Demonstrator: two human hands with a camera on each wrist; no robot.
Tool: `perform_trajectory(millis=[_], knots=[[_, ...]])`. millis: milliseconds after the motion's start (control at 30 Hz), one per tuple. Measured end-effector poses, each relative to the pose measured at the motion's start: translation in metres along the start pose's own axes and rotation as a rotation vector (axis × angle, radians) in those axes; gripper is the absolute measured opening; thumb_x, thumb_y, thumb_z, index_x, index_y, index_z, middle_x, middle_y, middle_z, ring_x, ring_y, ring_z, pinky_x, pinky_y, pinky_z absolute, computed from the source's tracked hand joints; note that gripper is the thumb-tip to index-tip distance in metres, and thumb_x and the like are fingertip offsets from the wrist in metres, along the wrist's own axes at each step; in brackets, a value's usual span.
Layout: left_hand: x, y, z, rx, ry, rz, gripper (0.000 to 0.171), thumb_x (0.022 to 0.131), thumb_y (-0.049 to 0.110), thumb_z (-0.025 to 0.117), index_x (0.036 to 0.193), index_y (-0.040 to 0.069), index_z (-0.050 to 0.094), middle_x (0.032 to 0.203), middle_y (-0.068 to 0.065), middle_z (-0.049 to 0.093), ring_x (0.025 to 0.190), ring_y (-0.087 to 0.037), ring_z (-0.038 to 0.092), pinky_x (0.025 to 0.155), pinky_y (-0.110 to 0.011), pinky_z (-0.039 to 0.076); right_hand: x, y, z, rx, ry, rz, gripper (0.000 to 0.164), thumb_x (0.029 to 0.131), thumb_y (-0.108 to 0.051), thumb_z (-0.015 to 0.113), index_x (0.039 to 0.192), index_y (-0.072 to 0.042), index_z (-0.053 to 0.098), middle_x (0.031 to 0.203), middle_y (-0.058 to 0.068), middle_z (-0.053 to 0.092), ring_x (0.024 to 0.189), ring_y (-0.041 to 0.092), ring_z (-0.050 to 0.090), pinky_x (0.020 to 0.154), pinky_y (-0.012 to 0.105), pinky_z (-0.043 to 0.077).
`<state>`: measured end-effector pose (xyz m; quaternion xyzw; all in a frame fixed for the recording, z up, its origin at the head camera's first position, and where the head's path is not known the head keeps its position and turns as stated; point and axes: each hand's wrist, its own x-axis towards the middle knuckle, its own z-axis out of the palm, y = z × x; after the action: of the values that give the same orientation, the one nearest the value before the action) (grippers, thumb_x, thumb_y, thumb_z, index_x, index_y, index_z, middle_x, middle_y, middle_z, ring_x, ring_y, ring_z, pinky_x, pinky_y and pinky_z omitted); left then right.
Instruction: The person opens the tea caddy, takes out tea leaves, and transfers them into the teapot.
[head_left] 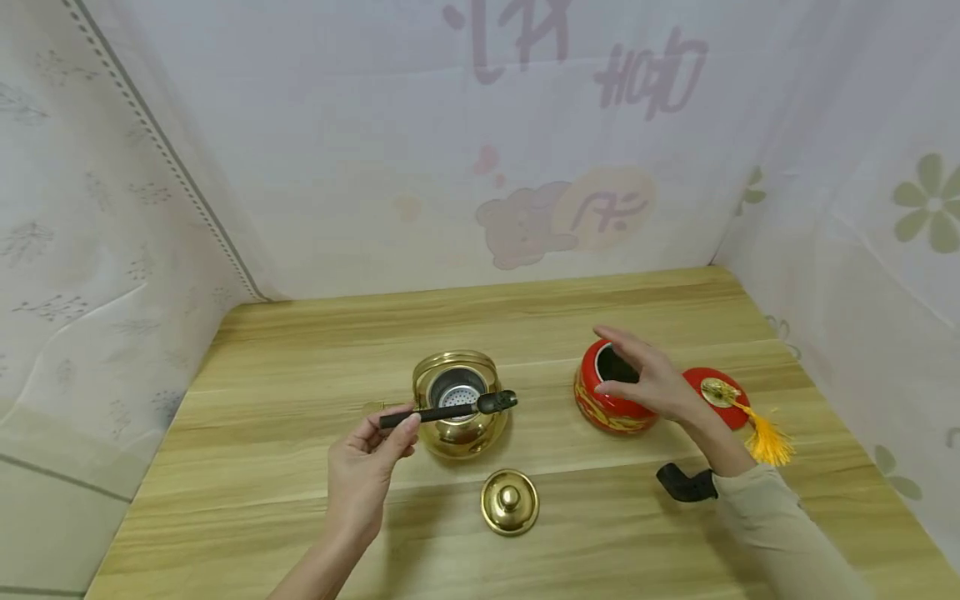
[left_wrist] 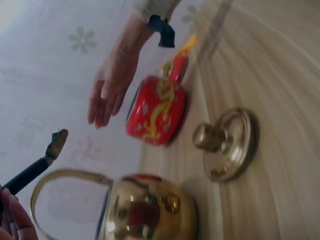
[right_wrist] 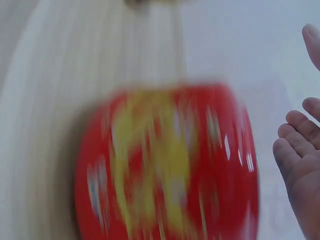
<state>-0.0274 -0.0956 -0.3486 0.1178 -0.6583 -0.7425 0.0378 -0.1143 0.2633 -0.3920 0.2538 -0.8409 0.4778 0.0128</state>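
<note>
Between thumb and fingers, my left hand point(head_left: 362, 479) pinches the dark handle of a small tea scoop point(head_left: 450, 412), held roughly level over a brass teapot point(head_left: 461, 437). Dark leaf-like bits lie in the scoop's bowl. The teapot is uncovered, and a perforated metal strainer point(head_left: 459, 393) sits in its mouth. My right hand point(head_left: 651, 379) hovers over an uncovered red jar point(head_left: 617, 417) with gold dragon decoration, thumb and fingers spread and holding nothing. The right wrist view shows the jar point(right_wrist: 165, 165) blurred, apart from the hand. What the jar holds is too dark to tell.
The brass lid point(head_left: 510, 502) lies in front of the teapot, knob up. Right of the jar rests its red lid point(head_left: 737, 414) with a yellow tassel point(head_left: 768, 437). A dark curved piece point(head_left: 686, 483) is at my right cuff. Printed cloth surrounds the wooden table point(head_left: 300, 358).
</note>
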Motion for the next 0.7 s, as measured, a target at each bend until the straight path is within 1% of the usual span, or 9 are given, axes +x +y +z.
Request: perform_trajectory(millis=[67, 133, 167, 233, 300, 400, 500, 600, 700], knots=[[0.002, 0.000, -0.010, 0.014, 0.031, 0.006, 0.014, 0.084, 0.008, 0.071, 0.096, 0.002, 0.069, 0.077, 0.004, 0.066, 0.068, -0.007, 0.062, 0.066, -0.019, 0.055, 0.007, -0.005, 0.014, 0.010, -0.035, -0.001, 0.075, 0.078, -0.008, 0.075, 0.143, -0.002, 0.037, 0.147, 0.019, 0.036, 0.137, 0.010, 0.032, 0.107, 0.011, 0.028], [0.004, -0.001, -0.016, 0.026, 0.062, 0.009, 0.019, 0.083, 0.009, 0.071, 0.099, -0.002, 0.067, 0.078, 0.004, 0.067, 0.068, -0.007, 0.062, 0.066, -0.019, 0.054, 0.014, -0.009, 0.028, 0.023, -0.073, 0.010, 0.075, 0.079, -0.010, 0.075, 0.143, -0.004, 0.037, 0.147, 0.016, 0.036, 0.138, 0.021, 0.032, 0.110, 0.019, 0.029], [0.006, -0.002, -0.019, 0.030, 0.078, 0.010, 0.021, 0.083, 0.010, 0.071, 0.100, -0.003, 0.067, 0.078, 0.004, 0.067, 0.067, -0.007, 0.062, 0.066, -0.019, 0.054, 0.018, -0.010, 0.035, 0.032, -0.094, 0.020, 0.076, 0.079, -0.012, 0.075, 0.144, -0.005, 0.036, 0.148, 0.015, 0.036, 0.138, 0.024, 0.031, 0.111, 0.023, 0.029], [0.008, -0.003, -0.022, 0.046, 0.106, 0.012, 0.023, 0.083, 0.009, 0.072, 0.100, -0.004, 0.066, 0.077, 0.004, 0.068, 0.066, -0.007, 0.061, 0.065, -0.019, 0.054, 0.024, -0.012, 0.050, 0.069, -0.128, 0.033, 0.077, 0.079, -0.012, 0.076, 0.144, -0.006, 0.036, 0.148, 0.014, 0.036, 0.138, 0.028, 0.030, 0.112, 0.031, 0.029], [0.011, -0.005, -0.024, 0.057, 0.122, 0.024, 0.023, 0.083, 0.008, 0.072, 0.100, -0.005, 0.066, 0.076, 0.004, 0.068, 0.065, -0.007, 0.061, 0.065, -0.019, 0.054, 0.030, -0.012, 0.064, 0.114, -0.154, 0.034, 0.078, 0.077, -0.010, 0.077, 0.143, -0.004, 0.037, 0.148, 0.015, 0.036, 0.138, 0.031, 0.030, 0.112, 0.036, 0.029], [0.015, -0.007, -0.027, 0.075, 0.134, 0.040, 0.020, 0.083, 0.009, 0.072, 0.098, -0.003, 0.067, 0.076, 0.003, 0.068, 0.064, -0.008, 0.060, 0.064, -0.018, 0.054, 0.039, -0.011, 0.081, 0.149, -0.185, 0.014, 0.080, 0.074, -0.008, 0.079, 0.142, 0.000, 0.036, 0.147, 0.018, 0.036, 0.138, 0.033, 0.031, 0.112, 0.039, 0.030], [0.020, -0.010, -0.029, 0.085, 0.144, 0.058, 0.020, 0.082, 0.009, 0.073, 0.097, -0.003, 0.067, 0.076, 0.000, 0.068, 0.062, -0.009, 0.060, 0.063, -0.018, 0.053, 0.048, -0.009, 0.096, 0.155, -0.212, -0.008, 0.083, 0.073, -0.007, 0.080, 0.142, 0.002, 0.035, 0.147, 0.020, 0.035, 0.137, 0.034, 0.031, 0.111, 0.041, 0.030], [0.024, -0.014, -0.031, 0.091, 0.151, 0.085, 0.020, 0.081, 0.008, 0.074, 0.096, -0.003, 0.067, 0.078, 0.000, 0.069, 0.061, -0.009, 0.060, 0.062, -0.018, 0.053, 0.054, -0.008, 0.106, 0.146, -0.228, -0.016, 0.085, 0.073, -0.010, 0.081, 0.143, 0.002, 0.034, 0.147, 0.020, 0.035, 0.137, 0.034, 0.031, 0.111, 0.042, 0.031], [0.026, -0.017, -0.031, 0.108, 0.150, 0.123, 0.019, 0.080, 0.004, 0.074, 0.096, -0.005, 0.068, 0.077, 0.003, 0.069, 0.060, -0.008, 0.061, 0.060, -0.017, 0.053, 0.058, -0.008, 0.114, 0.132, -0.239, -0.004, 0.086, 0.072, -0.013, 0.082, 0.143, 0.001, 0.035, 0.147, 0.019, 0.036, 0.137, 0.033, 0.032, 0.111, 0.042, 0.031]])
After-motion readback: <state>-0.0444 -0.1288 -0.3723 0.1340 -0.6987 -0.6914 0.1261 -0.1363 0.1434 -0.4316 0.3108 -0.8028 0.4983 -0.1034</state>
